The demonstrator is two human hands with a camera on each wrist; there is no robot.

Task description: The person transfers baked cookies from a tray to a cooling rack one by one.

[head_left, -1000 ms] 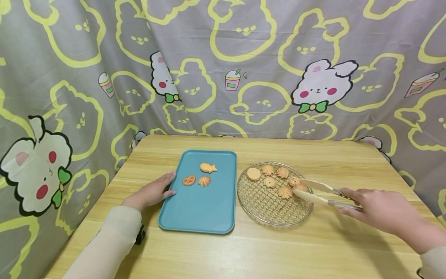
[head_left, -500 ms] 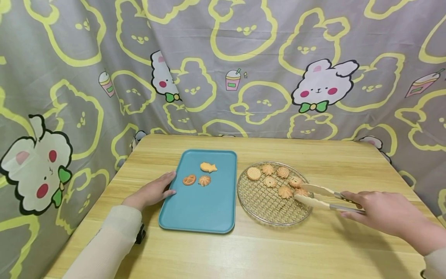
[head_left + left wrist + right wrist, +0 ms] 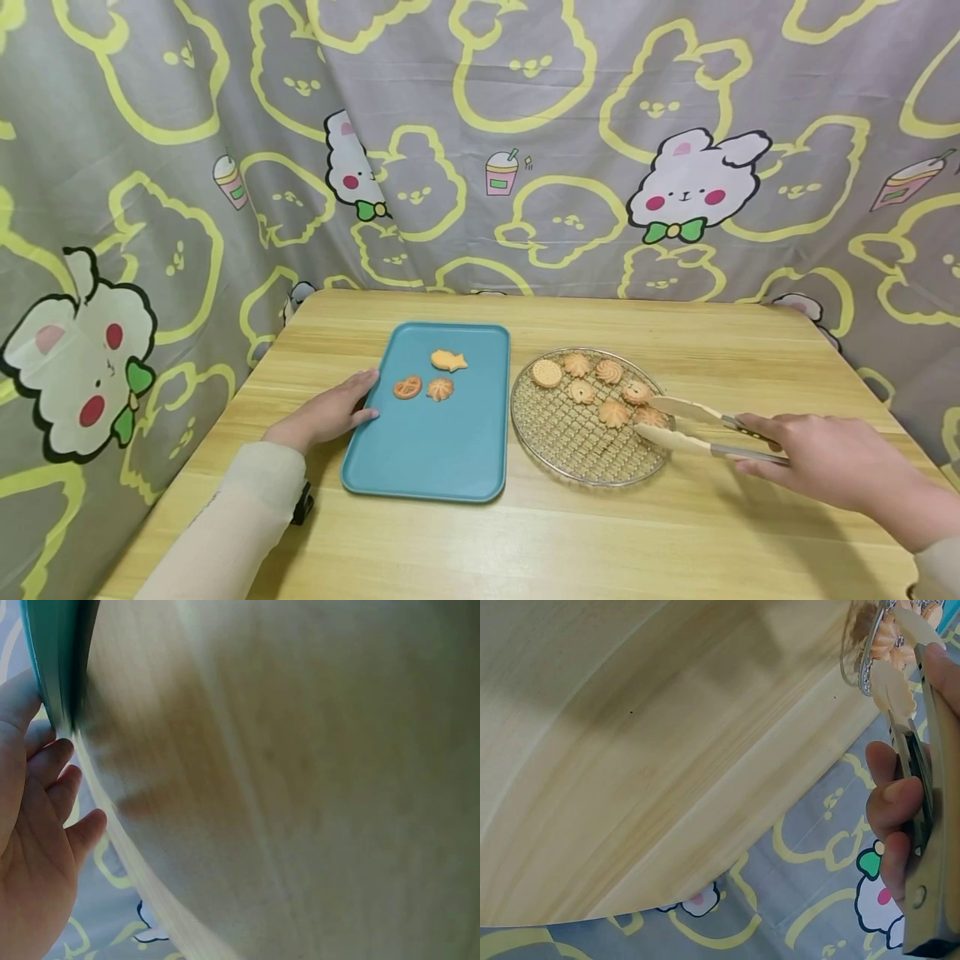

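Observation:
My right hand (image 3: 836,457) grips a pair of tongs (image 3: 678,441) with pale, scalloped tips and metal arms. The tips stand apart, on either side of a ridged cookie (image 3: 648,416) at the right edge of the round wire rack (image 3: 581,454). In the right wrist view, fingers curl round the tongs (image 3: 894,688) near the rack's rim. Beside the blue tray (image 3: 427,454), my left hand (image 3: 326,412) rests with fingertips and thumb at its left edge; the left wrist view shows these fingers loosely extended along the rim.
On the tray lie a fish-shaped cookie (image 3: 448,360), a pretzel-shaped one (image 3: 407,387) and a ridged one (image 3: 440,388). Several more cookies sit on the rack, among them a round one (image 3: 546,373) and a swirl (image 3: 608,372). A patterned curtain (image 3: 555,125) hangs behind the wooden table (image 3: 525,550).
The tongs have shifted slightly right and toward the front, uncovering more of the cookies at the rack's right side. My left hand and the tray have stayed in place.

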